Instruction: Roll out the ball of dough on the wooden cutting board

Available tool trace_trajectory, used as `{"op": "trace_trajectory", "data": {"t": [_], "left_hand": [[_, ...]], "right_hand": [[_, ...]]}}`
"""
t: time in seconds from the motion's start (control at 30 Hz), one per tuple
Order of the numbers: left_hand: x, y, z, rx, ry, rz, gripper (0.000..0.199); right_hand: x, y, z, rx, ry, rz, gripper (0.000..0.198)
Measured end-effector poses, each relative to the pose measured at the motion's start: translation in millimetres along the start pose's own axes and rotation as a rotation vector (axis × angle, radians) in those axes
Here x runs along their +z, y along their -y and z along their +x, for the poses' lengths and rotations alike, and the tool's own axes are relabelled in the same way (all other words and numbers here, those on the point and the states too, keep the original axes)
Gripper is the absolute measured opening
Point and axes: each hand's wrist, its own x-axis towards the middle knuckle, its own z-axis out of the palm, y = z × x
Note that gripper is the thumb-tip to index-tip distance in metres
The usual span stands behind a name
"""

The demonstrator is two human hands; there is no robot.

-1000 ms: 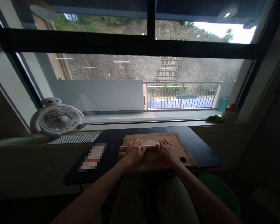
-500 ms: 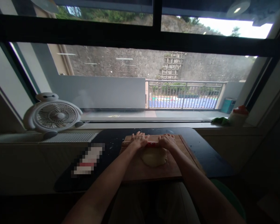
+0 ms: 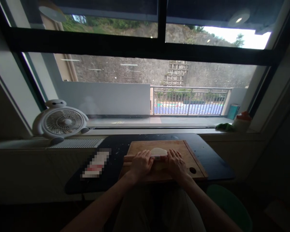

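At the bottom of the frame are the person's legs [image 3: 192, 211], with a green stool [image 3: 228, 204], apparently, at lower right. Both forearms reach up toward the middle. The left hand [image 3: 142, 163] and right hand [image 3: 177, 163] lie on the pin [image 3: 160, 158], fingers stretched forward over it rather than wrapped round; neither looks clenched.

The pin runs crosswise just below the centre, a reddish label showing between the hands and one bare end sticking out to the left. The dough [image 3: 159, 151] shows as a pale, rounded piece just beyond it; how much lies under the pin is hidden. Both are on the board [image 3: 193, 158], which sits on the dark table [image 3: 216, 166].

The pin looks stiff, smooth and fairly light; being round, it should roll easily, so flat palms set evenly towards its ends suit it. The dough is likely soft, stretchy and perhaps tacky: best lifted by its edge with spread fingers, since pinching could tear it.

A pixelated patch covers something at the table's left. Farther off stand a fan [image 3: 66, 121] at left and a bottle [image 3: 241, 123] at right, before the window.
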Motion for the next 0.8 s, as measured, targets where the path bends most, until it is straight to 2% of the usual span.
{"op": "trace_trajectory", "data": {"t": [0.1,0.17,0.37,0.47,0.53,0.67,0.8], "left_hand": [[-0.1,-2.2,0.1,0.048,0.036,-0.005,0.046],[3.1,-0.9,11.4,0.038,0.071,0.0,0.048],[26.7,13.8,78.8,-0.192,0.268,-0.02,0.047],[37.1,22.8,106.1,-0.257,0.281,-0.025,0.046],[39.7,25.3,113.4,-0.274,0.273,-0.03,0.048],[32.4,16.8,94.8,-0.22,0.202,-0.027,0.05],[12.1,0.3,44.3,-0.104,0.11,-0.014,0.045]], "right_hand": [[2.0,1.5,-4.2,0.004,0.006,-0.016,0.043],[1.6,2.6,2.8,0.027,0.031,-0.013,0.043],[8.7,-2.6,53.6,0.146,0.172,-0.006,0.045],[19.1,-11.5,79.9,0.179,0.222,-0.006,0.042],[23.7,-16.2,91.2,0.202,0.249,-0.003,0.04],[19.5,-15.6,85.0,0.178,0.233,0.015,0.038],[3.1,-7.9,42.7,0.112,0.144,0.045,0.041]]}}
